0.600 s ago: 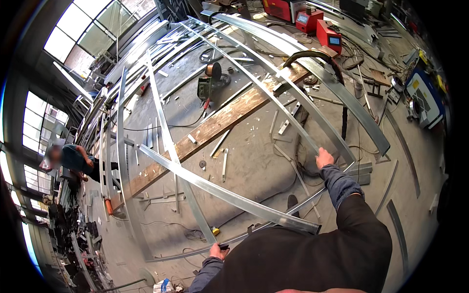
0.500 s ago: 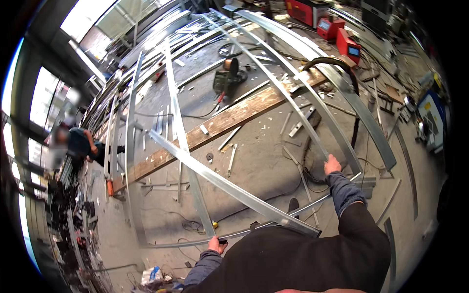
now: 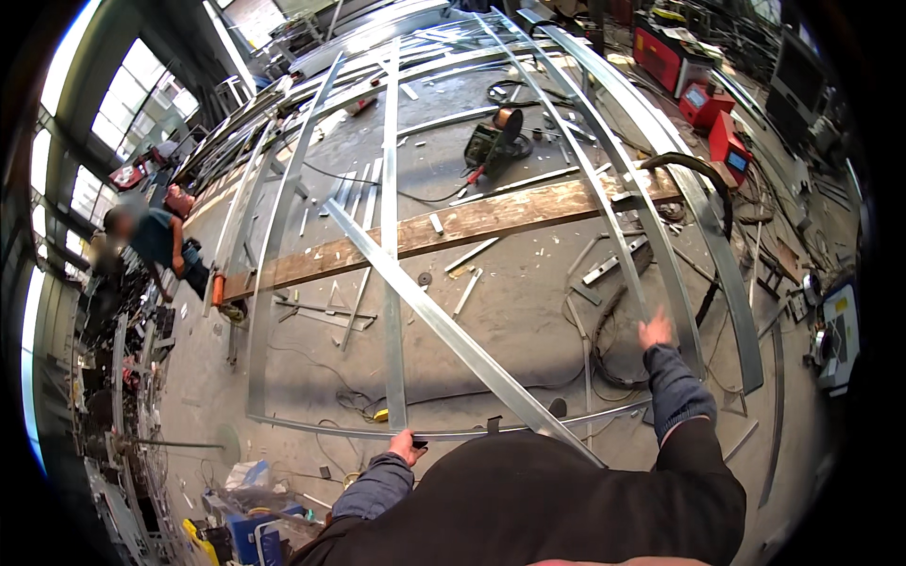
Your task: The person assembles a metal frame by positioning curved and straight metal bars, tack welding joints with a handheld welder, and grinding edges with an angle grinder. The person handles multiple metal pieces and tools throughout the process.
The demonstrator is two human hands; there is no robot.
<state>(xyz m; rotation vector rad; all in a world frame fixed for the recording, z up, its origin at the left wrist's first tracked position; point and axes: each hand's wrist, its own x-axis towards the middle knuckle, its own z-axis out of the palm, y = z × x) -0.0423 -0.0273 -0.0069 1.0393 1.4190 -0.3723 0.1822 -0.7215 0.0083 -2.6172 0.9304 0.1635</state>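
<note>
My left hand (image 3: 407,449) is closed at the near curved metal rail (image 3: 330,428), beside the lower end of a long upright metal bar (image 3: 391,236). A small black object (image 3: 420,443) shows at its fingers; its kind cannot be made out. My right hand (image 3: 655,329) reaches forward, fingers apart and slightly blurred, by the near end of a thin metal bar (image 3: 604,203). A wider strip (image 3: 665,245) runs just to its right. Between my hands a loose silvery metal channel (image 3: 444,330) lies slantwise across the frame, its near end hidden by my body.
A wooden plank (image 3: 377,250) crosses beneath the bars. A green wire-spool machine (image 3: 491,141) stands beyond it, with cables on the floor. Red machines (image 3: 706,104) stand far right. At left a person (image 3: 160,241) bends over. Tools and bags (image 3: 250,519) lie near left.
The view has swung left, so the frame appears shifted right. My right hand was closed at the thin bar's end; now its fingers are spread. My left hand stays at the rail.
</note>
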